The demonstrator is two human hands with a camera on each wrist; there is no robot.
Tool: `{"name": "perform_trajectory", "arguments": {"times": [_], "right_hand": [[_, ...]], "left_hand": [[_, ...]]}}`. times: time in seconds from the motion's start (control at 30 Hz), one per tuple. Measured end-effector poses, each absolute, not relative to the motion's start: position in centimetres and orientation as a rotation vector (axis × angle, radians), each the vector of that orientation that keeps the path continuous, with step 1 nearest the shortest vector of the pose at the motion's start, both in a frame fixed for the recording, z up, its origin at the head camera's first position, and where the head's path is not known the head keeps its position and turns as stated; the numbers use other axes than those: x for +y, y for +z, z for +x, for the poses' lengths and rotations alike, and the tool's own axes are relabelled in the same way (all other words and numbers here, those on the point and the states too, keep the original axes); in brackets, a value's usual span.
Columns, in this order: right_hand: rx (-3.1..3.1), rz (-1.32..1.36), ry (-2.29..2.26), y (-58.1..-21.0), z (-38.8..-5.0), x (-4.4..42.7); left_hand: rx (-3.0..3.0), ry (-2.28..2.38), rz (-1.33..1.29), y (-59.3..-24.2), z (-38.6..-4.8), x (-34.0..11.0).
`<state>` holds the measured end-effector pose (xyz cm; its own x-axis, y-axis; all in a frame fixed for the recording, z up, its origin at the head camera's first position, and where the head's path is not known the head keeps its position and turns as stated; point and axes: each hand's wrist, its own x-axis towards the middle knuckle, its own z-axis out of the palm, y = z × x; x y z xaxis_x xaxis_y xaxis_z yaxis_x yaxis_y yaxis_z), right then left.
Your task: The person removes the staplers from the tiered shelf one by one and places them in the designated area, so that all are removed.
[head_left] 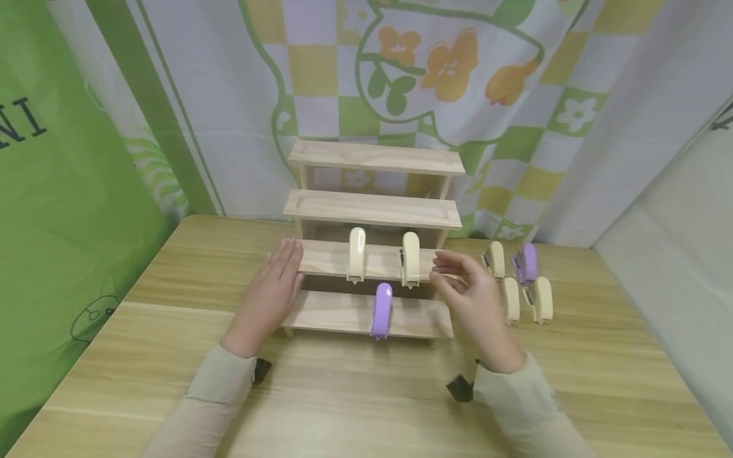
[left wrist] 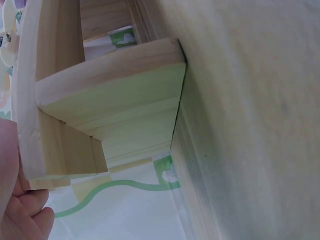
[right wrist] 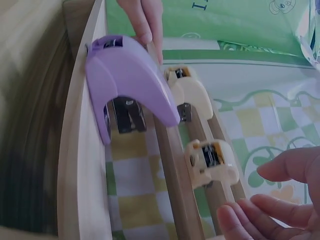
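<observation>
A tiered wooden rack (head_left: 329, 313) has a purple stapler (head_left: 382, 312) on its lowest step. On the step above stand two cream staplers, a left one (head_left: 356, 256) and a right one (head_left: 410, 259). My left hand (head_left: 268, 298), fingers straight, rests at the left end of that second step; the left wrist view shows its fingers (left wrist: 30, 215) by the rack's side. My right hand (head_left: 474, 302) is beside the right cream stapler, fingers loosely bent and holding nothing. In the right wrist view this hand (right wrist: 280, 205) is apart from the nearer cream stapler (right wrist: 212, 162).
Right of the rack on the wooden table (head_left: 355, 401) stand several more staplers, cream ones (head_left: 543, 300) and a purple one (head_left: 525, 263). The rack's upper two steps rise in front of a patterned curtain (head_left: 312, 70). Green cloth (head_left: 69, 210) hangs at the left.
</observation>
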<state>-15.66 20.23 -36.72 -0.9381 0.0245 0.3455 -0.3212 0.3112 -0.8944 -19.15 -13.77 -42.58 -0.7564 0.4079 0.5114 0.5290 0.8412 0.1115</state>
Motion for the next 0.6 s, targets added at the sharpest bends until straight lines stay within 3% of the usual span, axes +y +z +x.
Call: {"name": "perform_trajectory", "arguments": {"times": [0.6], "right_hand": [[-2.41, 0.188, 1.736, -36.8, -16.5, 17.9]], "left_hand": [[-2.504, -0.335, -0.7, -42.7, -19.3, -13.8]]}}
